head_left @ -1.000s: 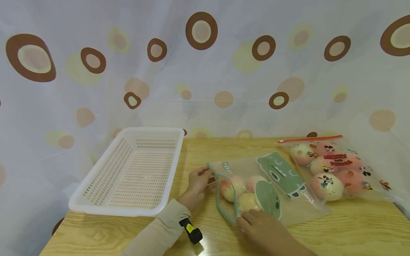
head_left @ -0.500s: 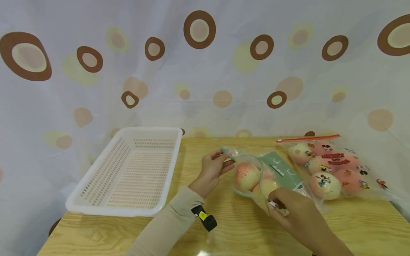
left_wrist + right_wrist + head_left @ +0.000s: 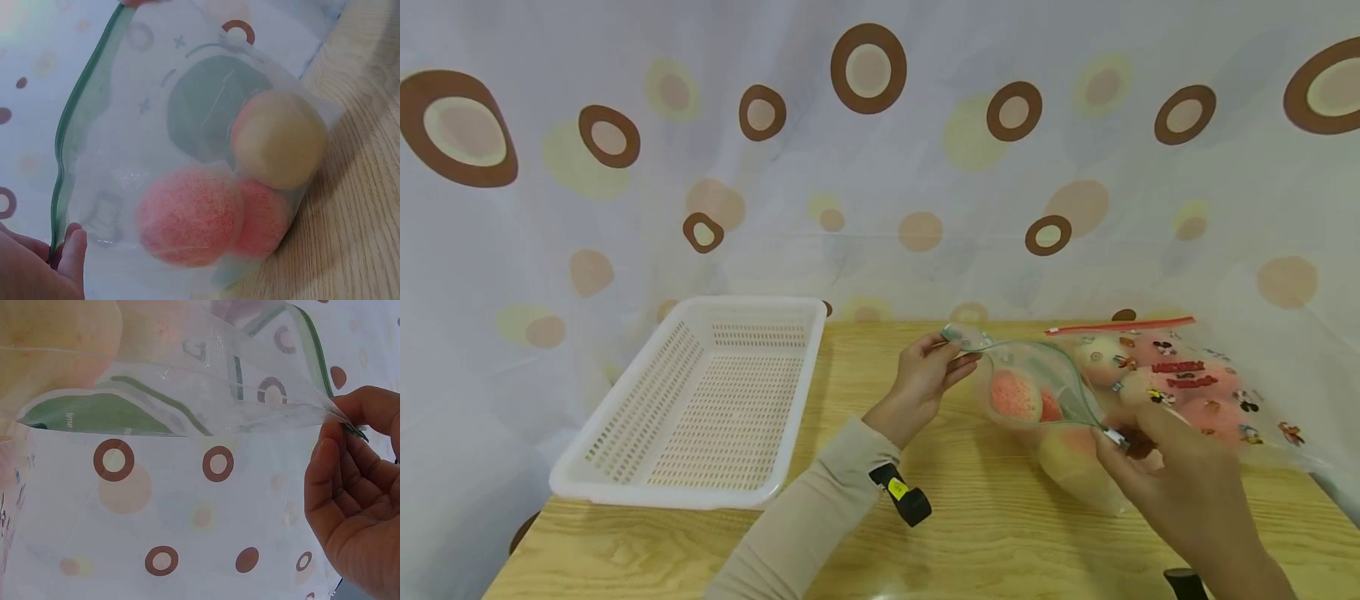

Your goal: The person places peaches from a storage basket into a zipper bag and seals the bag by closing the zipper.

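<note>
Between both hands hangs a clear zip bag (image 3: 112, 150) with a green zip edge and green printed patches; its mouth gapes in the head view. Inside it lie 3 peaches (image 3: 190, 215), pink and pale yellow, low in the bag. My left hand (image 3: 921, 379) pinches one end of the zip edge between thumb and fingers. The other end, by the white slider, is pinched by my right hand (image 3: 1180, 475), as the right wrist view (image 3: 362, 487) shows too.
A white slotted plastic basket (image 3: 730, 417) stands on the left of the wooden table (image 3: 970, 533). At the right lies a second zip bag (image 3: 1195, 375) with a red zip, filled with several peaches. A spotted cloth (image 3: 865, 200) hangs behind.
Both hands have lifted the green-edged bag off the table and shifted it right and away from me. Its mouth has been drawn wide, and the peaches have slid toward the bottom.
</note>
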Demonstrator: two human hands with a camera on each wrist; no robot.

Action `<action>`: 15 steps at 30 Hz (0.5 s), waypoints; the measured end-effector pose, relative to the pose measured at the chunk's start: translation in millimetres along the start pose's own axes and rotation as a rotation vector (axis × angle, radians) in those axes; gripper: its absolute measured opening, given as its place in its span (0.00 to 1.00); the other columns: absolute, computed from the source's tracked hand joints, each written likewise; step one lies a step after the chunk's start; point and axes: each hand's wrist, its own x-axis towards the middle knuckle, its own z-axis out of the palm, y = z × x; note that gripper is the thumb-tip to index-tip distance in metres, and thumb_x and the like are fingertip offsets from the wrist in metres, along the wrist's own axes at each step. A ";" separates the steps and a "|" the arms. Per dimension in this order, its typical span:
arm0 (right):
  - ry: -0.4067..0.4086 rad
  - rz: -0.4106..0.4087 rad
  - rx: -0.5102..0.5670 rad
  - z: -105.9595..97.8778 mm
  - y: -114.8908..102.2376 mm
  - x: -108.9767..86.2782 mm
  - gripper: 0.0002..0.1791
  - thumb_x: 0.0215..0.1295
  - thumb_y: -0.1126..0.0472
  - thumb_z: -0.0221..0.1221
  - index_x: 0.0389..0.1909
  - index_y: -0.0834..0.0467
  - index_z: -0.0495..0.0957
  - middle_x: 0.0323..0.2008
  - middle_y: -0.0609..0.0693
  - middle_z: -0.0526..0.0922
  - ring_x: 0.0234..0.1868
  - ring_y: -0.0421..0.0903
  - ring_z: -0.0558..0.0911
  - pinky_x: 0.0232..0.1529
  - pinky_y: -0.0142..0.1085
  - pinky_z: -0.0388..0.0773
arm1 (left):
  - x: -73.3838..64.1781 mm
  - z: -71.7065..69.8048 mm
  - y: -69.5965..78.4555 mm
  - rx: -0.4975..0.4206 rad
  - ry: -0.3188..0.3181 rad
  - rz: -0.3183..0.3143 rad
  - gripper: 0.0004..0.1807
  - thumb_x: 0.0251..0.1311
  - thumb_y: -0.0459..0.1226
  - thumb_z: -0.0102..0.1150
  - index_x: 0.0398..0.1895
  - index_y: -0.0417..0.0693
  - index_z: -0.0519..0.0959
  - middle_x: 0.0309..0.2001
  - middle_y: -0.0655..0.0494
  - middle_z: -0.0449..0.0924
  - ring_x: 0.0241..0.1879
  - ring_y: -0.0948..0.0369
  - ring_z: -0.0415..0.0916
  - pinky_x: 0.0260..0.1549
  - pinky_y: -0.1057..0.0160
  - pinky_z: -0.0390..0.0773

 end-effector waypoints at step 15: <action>-0.159 -0.291 0.275 38.0 -26.5 -26.9 0.18 0.72 0.46 0.48 0.34 0.53 0.79 0.30 0.38 0.79 0.28 0.30 0.75 0.29 0.17 0.71 | 5.5 -43.6 -17.9 0.010 0.191 0.027 0.14 0.71 0.33 0.48 0.56 0.39 0.72 0.46 0.51 0.74 0.41 0.60 0.75 0.48 0.60 0.77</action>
